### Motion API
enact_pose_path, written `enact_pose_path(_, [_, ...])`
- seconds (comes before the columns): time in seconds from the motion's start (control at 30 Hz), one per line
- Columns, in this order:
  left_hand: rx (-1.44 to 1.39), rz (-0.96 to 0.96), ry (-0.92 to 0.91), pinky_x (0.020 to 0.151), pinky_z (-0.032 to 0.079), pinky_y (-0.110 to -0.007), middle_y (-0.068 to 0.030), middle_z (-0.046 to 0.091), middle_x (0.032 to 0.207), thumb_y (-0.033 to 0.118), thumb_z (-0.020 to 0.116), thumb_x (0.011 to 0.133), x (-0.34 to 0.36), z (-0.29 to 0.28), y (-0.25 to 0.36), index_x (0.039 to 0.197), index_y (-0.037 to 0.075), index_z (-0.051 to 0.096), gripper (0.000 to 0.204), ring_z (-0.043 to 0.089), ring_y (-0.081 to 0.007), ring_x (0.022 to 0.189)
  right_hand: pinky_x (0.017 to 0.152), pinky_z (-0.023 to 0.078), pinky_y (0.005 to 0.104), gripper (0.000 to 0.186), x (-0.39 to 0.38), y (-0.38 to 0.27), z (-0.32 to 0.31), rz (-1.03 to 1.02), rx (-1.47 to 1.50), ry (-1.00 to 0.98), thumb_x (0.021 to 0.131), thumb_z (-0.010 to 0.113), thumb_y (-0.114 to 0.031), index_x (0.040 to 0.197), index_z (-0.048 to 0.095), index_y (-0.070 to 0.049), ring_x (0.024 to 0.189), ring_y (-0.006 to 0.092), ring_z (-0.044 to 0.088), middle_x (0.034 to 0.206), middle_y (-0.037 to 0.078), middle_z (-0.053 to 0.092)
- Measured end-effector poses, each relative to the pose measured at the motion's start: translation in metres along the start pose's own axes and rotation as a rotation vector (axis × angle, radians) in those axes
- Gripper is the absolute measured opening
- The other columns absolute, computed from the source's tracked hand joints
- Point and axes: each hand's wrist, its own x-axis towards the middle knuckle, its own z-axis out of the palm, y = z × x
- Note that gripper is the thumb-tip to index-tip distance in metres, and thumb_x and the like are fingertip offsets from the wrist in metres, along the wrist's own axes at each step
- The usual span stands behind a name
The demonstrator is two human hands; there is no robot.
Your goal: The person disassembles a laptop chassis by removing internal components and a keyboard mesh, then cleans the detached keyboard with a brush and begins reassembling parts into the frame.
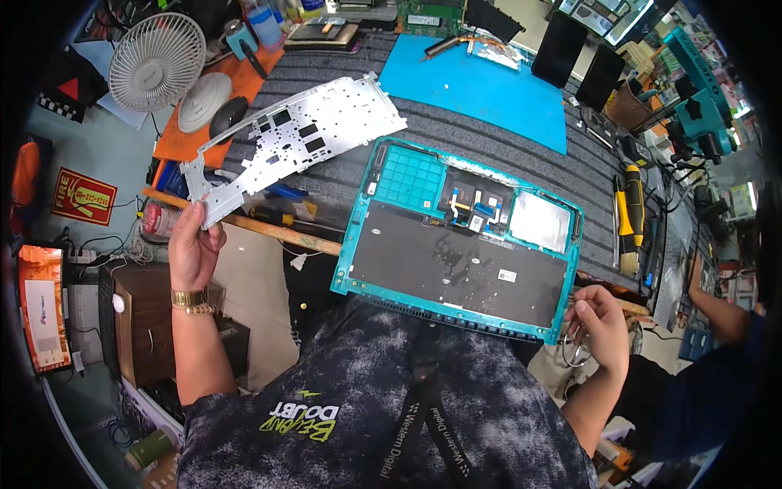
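My left hand pinches one narrow end of a silver metal plate, perforated with many small holes and several square cutouts. That plate is raised at a slant over the bench. In front of my body lies a teal laptop palmrest cover, inner side up, its near part over the bench edge. The black back of a keyboard fills its near half, with ribbon cables beyond. My right hand is closed beside the cover's near right corner. A thin, curved, shiny piece shows below those fingers; what they hold is unclear.
A blue mat covers part of the ribbed grey bench. At the left stands a white fan. Yellow-handled tools and a brush lie right of the cover. Another person's arm reaches in at far right.
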Motion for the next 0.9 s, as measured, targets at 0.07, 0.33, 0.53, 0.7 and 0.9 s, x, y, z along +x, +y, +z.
enact_pose_path(0.07, [0.008, -0.018, 0.002, 0.062, 0.045, -0.025, -0.0005, 0.071, 0.090, 0.029, 0.057, 0.120, 0.000, -0.004, -0.003, 0.143, 0.003, 0.064, 0.035, 0.059, -0.0074, 0.068, 0.053, 0.046, 0.0234, 0.016, 0.003, 0.013, -0.002, -0.001, -0.033, -0.025, 0.112, 0.068, -0.015, 0.121, 0.065, -0.002, 0.064, 0.0074, 0.061, 0.088, 0.004, 0.071])
enact_pose_path(0.33, [0.242, -0.143, 0.089, 0.056, 0.043, -0.024, 0.0011, 0.066, 0.080, 0.035, 0.060, 0.119, 0.008, -0.011, -0.007, 0.127, 0.010, 0.066, 0.027, 0.056, -0.0070, 0.062, 0.047, 0.037, 0.0234, 0.022, 0.001, 0.016, 0.005, 0.047, -0.033, 0.049, 0.111, 0.071, -0.019, 0.117, 0.070, 0.002, 0.053, 0.0045, 0.052, 0.075, -0.002, 0.062])
enact_pose_path(0.53, [0.747, -0.146, 0.258, 0.043, 0.038, -0.024, -0.0002, 0.065, 0.069, 0.043, 0.066, 0.114, 0.004, 0.003, 0.003, 0.133, 0.009, 0.064, 0.038, 0.054, -0.0073, 0.048, 0.044, 0.033, 0.0247, 0.026, 0.006, 0.013, 0.011, 0.116, -0.074, -0.013, 0.108, 0.076, -0.023, 0.111, 0.075, 0.003, 0.048, 0.0036, 0.048, 0.068, -0.005, 0.060])
enact_pose_path(0.7, [0.994, -0.161, 0.286, 0.042, 0.039, -0.026, -0.0022, 0.064, 0.069, 0.046, 0.069, 0.112, -0.003, 0.019, 0.015, 0.138, 0.005, 0.062, 0.048, 0.056, -0.0092, 0.049, 0.044, 0.035, 0.0248, 0.023, 0.012, 0.038, 0.011, 0.105, 0.214, -0.041, 0.108, 0.075, -0.020, 0.110, 0.076, 0.003, 0.047, 0.0058, 0.046, 0.068, -0.003, 0.060])
enact_pose_path(0.9, [1.045, 0.048, 0.203, 0.058, 0.045, -0.023, 0.0022, 0.065, 0.075, 0.034, 0.071, 0.114, -0.001, 0.033, 0.031, 0.108, 0.007, 0.070, 0.027, 0.055, -0.0040, 0.060, 0.044, 0.035, 0.0229, 0.018, 0.008, 0.047, 0.022, 0.171, 0.357, -0.043, 0.108, 0.076, -0.017, 0.112, 0.078, 0.001, 0.049, 0.0041, 0.048, 0.072, -0.003, 0.066])
